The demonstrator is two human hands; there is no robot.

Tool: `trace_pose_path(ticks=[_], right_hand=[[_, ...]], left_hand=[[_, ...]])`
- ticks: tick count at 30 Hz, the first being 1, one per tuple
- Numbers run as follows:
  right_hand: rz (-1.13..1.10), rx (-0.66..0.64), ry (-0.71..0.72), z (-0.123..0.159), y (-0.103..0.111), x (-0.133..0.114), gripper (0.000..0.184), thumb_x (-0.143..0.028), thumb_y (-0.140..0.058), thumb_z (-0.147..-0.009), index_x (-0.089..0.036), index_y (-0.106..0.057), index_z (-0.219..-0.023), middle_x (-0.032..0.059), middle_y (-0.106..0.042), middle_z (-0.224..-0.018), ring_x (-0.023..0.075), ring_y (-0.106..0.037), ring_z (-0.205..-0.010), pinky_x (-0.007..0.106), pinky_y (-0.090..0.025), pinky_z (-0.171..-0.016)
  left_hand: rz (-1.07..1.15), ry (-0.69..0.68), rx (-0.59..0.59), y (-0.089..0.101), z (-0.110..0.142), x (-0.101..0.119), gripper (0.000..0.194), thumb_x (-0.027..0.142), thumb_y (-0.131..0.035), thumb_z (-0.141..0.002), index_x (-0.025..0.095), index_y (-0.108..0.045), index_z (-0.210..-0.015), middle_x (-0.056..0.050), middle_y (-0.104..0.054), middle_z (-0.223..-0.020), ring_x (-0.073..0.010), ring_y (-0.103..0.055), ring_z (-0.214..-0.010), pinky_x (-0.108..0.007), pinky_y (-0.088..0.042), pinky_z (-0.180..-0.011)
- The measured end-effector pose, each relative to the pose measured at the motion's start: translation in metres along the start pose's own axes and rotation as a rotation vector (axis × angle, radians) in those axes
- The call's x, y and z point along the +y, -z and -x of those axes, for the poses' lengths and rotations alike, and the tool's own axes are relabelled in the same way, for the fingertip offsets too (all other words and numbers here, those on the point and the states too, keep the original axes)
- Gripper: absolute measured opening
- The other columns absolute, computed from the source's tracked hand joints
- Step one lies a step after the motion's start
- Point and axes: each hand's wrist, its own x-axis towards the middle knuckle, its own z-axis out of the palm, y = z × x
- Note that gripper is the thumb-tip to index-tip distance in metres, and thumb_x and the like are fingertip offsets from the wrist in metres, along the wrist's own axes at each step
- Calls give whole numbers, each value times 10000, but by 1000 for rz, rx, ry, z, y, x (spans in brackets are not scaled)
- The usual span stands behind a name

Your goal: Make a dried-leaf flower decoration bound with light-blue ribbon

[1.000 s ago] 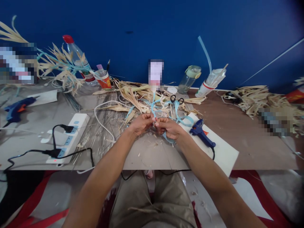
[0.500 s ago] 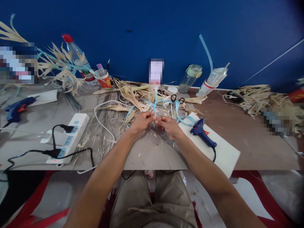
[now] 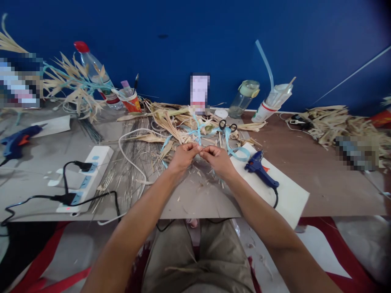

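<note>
Fingertip to fingertip above the table, my left hand (image 3: pixel 184 156) and my right hand (image 3: pixel 217 159) are both closed in a pinch. A thin light-blue strip piece (image 3: pixel 199 131) rises from between them, its lower end hidden by the fingers. Pale dried husks (image 3: pixel 171 122) lie just beyond my hands. To the right of them, a loose light-blue ribbon (image 3: pixel 241 154) curls near black-handled scissors (image 3: pixel 228 126). A blue glue gun (image 3: pixel 261 171) rests on a white board (image 3: pixel 288 199) beside my right forearm.
At left stand a power strip (image 3: pixel 87 179) with cables, another glue gun (image 3: pixel 18 140) and thin wires (image 3: pixel 128 162). A red-capped bottle (image 3: pixel 97 75), pen cup (image 3: pixel 131 101), phone-like screen (image 3: pixel 199 93), clear bottle (image 3: pixel 244 99) and white cup (image 3: pixel 265 112) line the blue wall.
My hands stay pinched together at almost the same spot, with the fingers shifted slightly. The light-blue piece's upper end leans a little further left. The view has shifted slightly.
</note>
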Motion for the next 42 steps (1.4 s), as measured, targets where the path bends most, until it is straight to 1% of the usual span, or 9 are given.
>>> trace_pose_path(ticks=[4,8,12,17,22,29,34,39,42], right_hand=[[60,-5,12,0,2,-3,198,-362,-599,-718,-177,-584,-648,-33,-507,-582,103,-395,-557,259,-302,-562],[110,23,35,1,1,-9,194,-353,-583,-715,-178,-569,-632,-26,-504,-584,113,-406,-573,266,-308,-575],[141,64,54,2,0,-11,174,-335,-577,-711,-178,-580,-638,-11,-532,-608,128,-439,-605,274,-330,-599],[158,73,24,1,0,-10,148,-318,-592,-699,-181,-585,-644,-14,-553,-610,128,-452,-597,275,-346,-605],[174,92,35,0,1,-10,152,-329,-604,-689,-185,-575,-650,-9,-571,-637,134,-472,-622,274,-364,-618],[241,74,84,2,-2,-10,143,-293,-548,-739,-180,-584,-660,3,-599,-660,137,-499,-640,280,-374,-649],[212,77,93,3,1,-12,159,-309,-545,-761,-176,-599,-692,11,-626,-700,148,-526,-677,285,-384,-670],[188,71,116,4,2,-14,142,-287,-540,-772,-180,-587,-692,15,-639,-705,153,-548,-686,292,-400,-688],[219,91,180,5,2,-15,114,-258,-531,-774,-186,-573,-697,19,-636,-726,159,-562,-713,297,-411,-707]], left_hand=[[56,29,64,-4,0,-1,295,384,-772,-591,152,-591,-587,34,-495,-530,-75,-371,-536,-233,-297,-544],[37,16,86,-5,0,-3,243,338,-751,-614,151,-595,-602,41,-497,-540,-73,-371,-533,-235,-292,-550],[11,-14,79,-4,-2,-6,211,305,-714,-651,149,-580,-607,43,-496,-547,-74,-377,-543,-234,-297,-566],[-10,-30,65,-3,-4,-6,214,291,-702,-659,147,-554,-607,39,-497,-571,-77,-399,-572,-232,-310,-594],[-14,-27,92,-3,-2,-3,203,261,-713,-645,151,-542,-641,45,-504,-594,-79,-417,-587,-228,-319,-600],[-50,19,41,1,-4,-3,200,277,-704,-688,144,-566,-633,35,-534,-561,-79,-451,-557,-222,-354,-583],[112,57,-32,2,-3,-2,150,221,-705,-686,134,-583,-676,32,-556,-618,-70,-517,-592,-213,-422,-647],[391,220,-63,0,-2,-1,215,164,-770,-620,127,-570,-689,26,-565,-624,-59,-512,-554,-207,-430,-606],[472,286,-60,-3,0,0,210,154,-773,-621,124,-578,-692,24,-567,-602,-60,-511,-536,-210,-443,-595]])
